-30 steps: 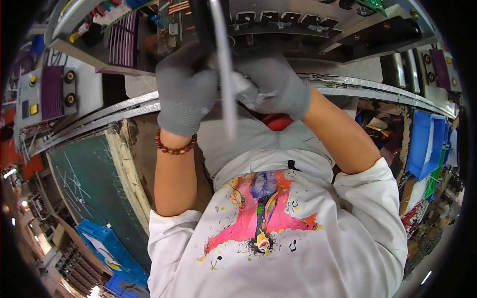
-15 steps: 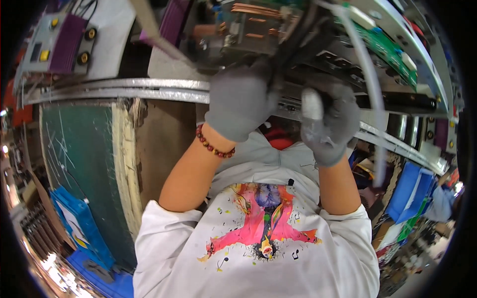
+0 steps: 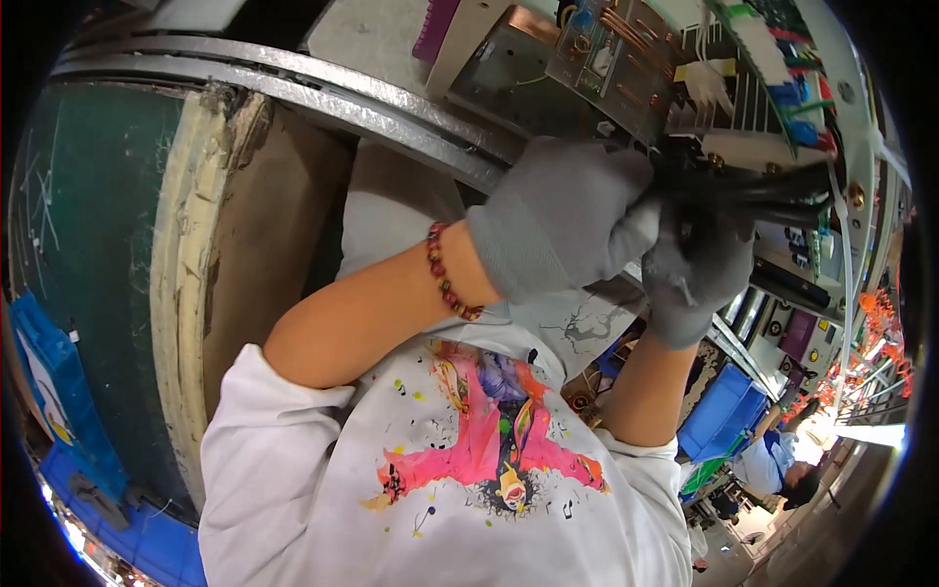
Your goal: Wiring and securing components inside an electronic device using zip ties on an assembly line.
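My left hand [image 3: 567,215], in a grey glove with a bead bracelet at the wrist, is closed at the near end of some thick black cables [image 3: 782,191]. Close beside it, my gloved right hand [image 3: 699,269] is curled around the same cables from below. The cables run off to the right over an opened electrical unit. Inside that unit are a grey metal plate [image 3: 518,83], copper bars [image 3: 636,44] and a white connector with wires [image 3: 706,83]. My gloves hide the gripped part of the cables.
A silver metal rail [image 3: 293,80] edges the bench in front of me. At the left stand a green panel [image 3: 98,235] with a worn cream edge and a blue bag [image 3: 68,391]. On the right are a blue bin [image 3: 719,411] and, farther off, another person [image 3: 768,460].
My view has turned toward the right. Both hands have come closer together, and the right hand, earlier with its thumb up, is now curled around the black cables.
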Demonstrator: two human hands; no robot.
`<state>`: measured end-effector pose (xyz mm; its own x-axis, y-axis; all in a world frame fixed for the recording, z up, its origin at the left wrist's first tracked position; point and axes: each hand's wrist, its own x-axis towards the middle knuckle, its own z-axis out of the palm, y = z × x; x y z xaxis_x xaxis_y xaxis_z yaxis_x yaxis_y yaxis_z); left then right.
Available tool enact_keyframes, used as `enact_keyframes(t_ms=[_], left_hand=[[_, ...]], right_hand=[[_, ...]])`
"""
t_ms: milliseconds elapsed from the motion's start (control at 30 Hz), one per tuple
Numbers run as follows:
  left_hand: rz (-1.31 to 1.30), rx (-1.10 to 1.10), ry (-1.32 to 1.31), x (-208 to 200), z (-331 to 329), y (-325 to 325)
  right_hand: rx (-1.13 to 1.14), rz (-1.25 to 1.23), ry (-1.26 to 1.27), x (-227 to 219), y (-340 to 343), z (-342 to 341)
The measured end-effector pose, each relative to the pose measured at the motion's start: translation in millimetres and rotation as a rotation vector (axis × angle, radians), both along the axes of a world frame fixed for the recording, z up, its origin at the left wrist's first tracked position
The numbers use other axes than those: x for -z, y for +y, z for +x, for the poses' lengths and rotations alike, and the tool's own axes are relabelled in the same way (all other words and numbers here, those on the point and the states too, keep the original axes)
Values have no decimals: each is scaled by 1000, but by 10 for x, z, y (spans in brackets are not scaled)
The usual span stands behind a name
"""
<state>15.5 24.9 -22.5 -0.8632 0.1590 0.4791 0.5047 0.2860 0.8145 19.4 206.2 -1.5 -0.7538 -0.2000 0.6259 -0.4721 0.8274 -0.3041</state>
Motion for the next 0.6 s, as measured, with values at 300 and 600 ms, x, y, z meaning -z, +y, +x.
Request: enact_keyframes(t_ms=[300,600], left_hand=[[-495,-292,215,173,-79,-82],[-304,-239,76,165,-3,-260]], right_hand=[[-12,-136,-91,-31,-83,58],[-145,-215,-84,-23,-194,-14]])
